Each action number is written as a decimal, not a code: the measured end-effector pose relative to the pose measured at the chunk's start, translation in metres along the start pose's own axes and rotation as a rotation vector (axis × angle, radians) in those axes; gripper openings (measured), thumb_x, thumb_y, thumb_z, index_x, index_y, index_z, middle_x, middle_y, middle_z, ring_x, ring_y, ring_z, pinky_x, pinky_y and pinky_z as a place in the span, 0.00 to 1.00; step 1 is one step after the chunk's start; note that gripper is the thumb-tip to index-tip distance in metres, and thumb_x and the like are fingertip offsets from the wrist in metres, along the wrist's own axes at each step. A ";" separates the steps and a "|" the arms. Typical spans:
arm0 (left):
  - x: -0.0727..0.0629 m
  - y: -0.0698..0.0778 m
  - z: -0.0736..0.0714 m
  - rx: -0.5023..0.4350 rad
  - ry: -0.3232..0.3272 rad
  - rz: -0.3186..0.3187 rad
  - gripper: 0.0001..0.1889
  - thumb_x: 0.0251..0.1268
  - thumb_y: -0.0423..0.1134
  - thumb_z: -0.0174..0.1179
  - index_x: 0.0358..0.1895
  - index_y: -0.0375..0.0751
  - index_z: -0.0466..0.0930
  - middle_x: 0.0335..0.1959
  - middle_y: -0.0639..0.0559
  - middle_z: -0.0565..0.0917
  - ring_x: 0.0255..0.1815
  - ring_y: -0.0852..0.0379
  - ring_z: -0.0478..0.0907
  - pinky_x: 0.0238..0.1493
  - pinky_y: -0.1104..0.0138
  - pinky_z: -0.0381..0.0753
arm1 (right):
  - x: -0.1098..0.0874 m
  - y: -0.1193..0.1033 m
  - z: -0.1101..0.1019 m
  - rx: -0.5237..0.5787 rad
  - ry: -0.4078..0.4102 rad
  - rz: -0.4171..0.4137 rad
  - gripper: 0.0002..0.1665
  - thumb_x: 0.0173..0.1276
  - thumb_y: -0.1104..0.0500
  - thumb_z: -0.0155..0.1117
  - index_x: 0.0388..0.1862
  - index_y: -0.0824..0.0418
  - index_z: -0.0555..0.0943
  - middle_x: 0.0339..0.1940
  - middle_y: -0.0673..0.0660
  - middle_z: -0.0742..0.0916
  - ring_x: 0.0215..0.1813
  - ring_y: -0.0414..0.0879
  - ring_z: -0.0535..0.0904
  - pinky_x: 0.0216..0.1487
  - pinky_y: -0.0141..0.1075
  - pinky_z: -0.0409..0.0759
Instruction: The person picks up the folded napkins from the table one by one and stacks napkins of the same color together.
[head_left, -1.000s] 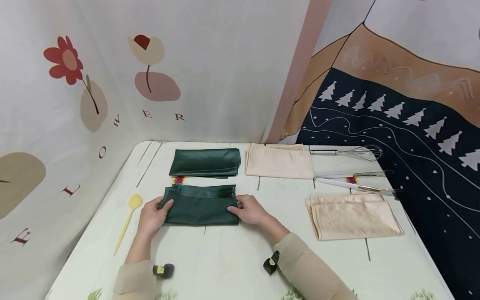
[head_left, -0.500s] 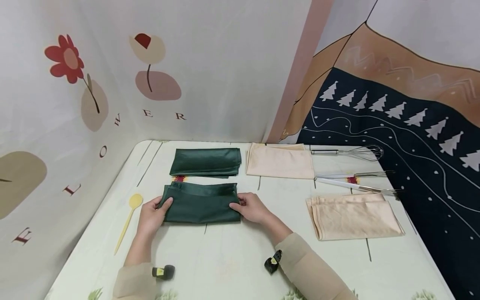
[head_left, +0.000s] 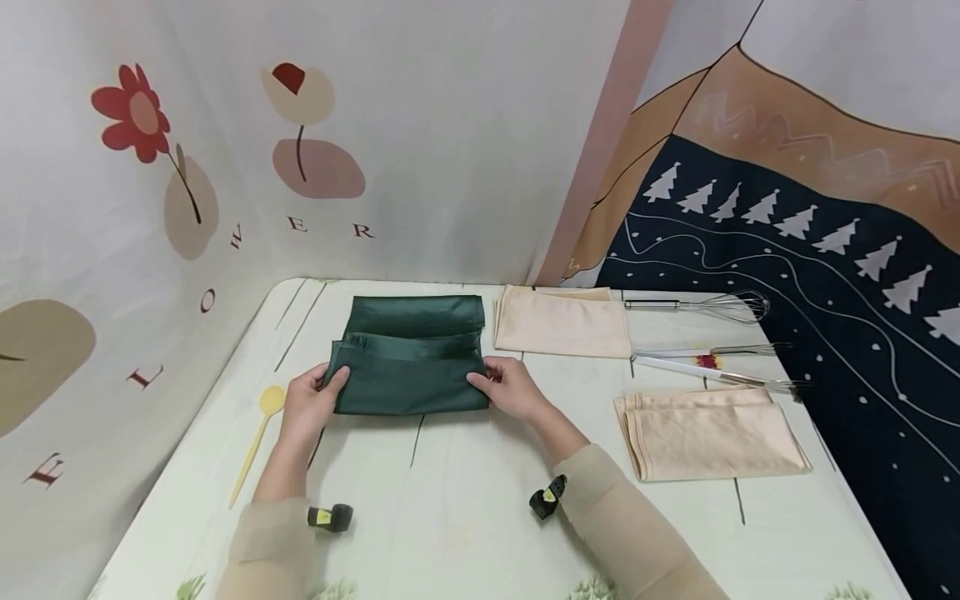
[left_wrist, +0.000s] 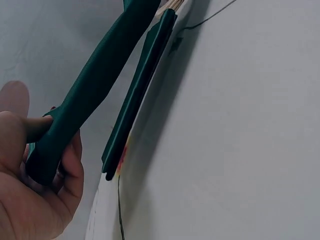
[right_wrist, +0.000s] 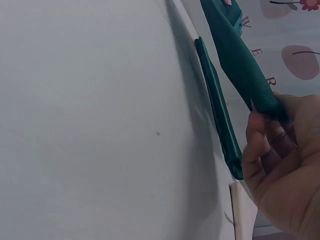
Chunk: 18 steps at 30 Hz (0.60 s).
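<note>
A folded dark green cloth is held up off the table between both hands. My left hand pinches its left end, thumb in front and fingers behind. At the opposite end my right hand grips it the same way. Both wrist views show the held cloth raised clear above a second folded green cloth lying on the table. In the head view that second green cloth is partly hidden behind the held one.
Two folded beige cloths, one at the back and one at the right, lie on the white table. Whisks lie at the back right. A yellow spoon is left of my left hand. Printed curtains stand behind.
Both hands have lifted the held green cloth and moved it away from me, so it now overlaps the rear green cloth in the head view. The other things have stayed put.
</note>
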<state>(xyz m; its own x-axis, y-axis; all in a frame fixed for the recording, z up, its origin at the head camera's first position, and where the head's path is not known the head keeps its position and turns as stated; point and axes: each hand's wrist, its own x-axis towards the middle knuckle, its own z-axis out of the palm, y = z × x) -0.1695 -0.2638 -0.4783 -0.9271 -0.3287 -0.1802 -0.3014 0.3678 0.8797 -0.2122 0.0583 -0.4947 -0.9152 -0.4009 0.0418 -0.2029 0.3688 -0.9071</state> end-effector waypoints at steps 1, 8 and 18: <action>0.002 0.002 0.000 0.003 -0.005 -0.003 0.26 0.78 0.51 0.56 0.69 0.37 0.75 0.64 0.40 0.80 0.64 0.49 0.75 0.62 0.58 0.76 | 0.003 0.000 -0.002 -0.003 0.011 -0.002 0.11 0.75 0.55 0.64 0.33 0.60 0.83 0.22 0.51 0.79 0.24 0.42 0.74 0.27 0.33 0.74; 0.023 0.023 0.002 -0.039 -0.038 0.026 0.27 0.79 0.51 0.53 0.70 0.38 0.73 0.62 0.39 0.80 0.60 0.50 0.78 0.59 0.62 0.79 | 0.025 -0.002 -0.018 -0.008 0.079 0.018 0.10 0.75 0.56 0.64 0.45 0.61 0.87 0.36 0.53 0.88 0.43 0.47 0.81 0.42 0.38 0.79; 0.049 0.041 0.003 -0.048 -0.126 0.094 0.25 0.82 0.45 0.47 0.73 0.34 0.68 0.66 0.36 0.76 0.66 0.45 0.73 0.67 0.54 0.73 | 0.055 0.000 -0.025 0.023 0.115 0.075 0.14 0.77 0.53 0.61 0.53 0.59 0.84 0.36 0.57 0.85 0.18 0.43 0.76 0.23 0.32 0.75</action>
<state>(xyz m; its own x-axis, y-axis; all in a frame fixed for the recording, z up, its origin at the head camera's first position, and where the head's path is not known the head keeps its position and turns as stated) -0.2284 -0.2622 -0.4523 -0.9721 -0.1824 -0.1473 -0.2040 0.3484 0.9149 -0.2711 0.0575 -0.4815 -0.9616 -0.2737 0.0205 -0.1262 0.3745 -0.9186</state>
